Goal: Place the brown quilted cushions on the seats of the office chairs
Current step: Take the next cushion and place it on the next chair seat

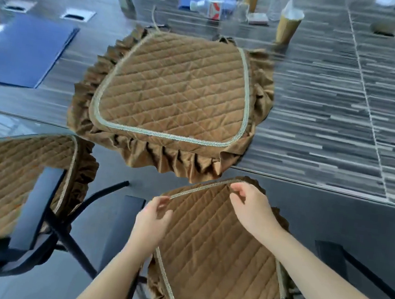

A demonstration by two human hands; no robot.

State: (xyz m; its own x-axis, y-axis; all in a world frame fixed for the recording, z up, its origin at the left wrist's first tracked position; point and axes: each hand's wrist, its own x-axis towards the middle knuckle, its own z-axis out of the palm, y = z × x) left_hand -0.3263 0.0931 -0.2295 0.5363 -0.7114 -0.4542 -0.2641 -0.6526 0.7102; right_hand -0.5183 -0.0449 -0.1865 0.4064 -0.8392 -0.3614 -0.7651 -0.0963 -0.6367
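The left hand (pixel 154 221) pinches the far edge of a brown cushion (pixel 217 257) on a chair seat. The right hand (pixel 249 208) pinches that edge too.

The cushion (pixel 6 182) at nine o'clock is cut by the left edge. Bottles (pixel 212 7) and cups (pixel 289 23) at twelve o'clock are blurred. The near cushion (pixel 215 252) hides its chair seat.

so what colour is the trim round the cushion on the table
Pale beige-gold braid trim edging the brown diamond-quilted cushion, clearest in the head view.
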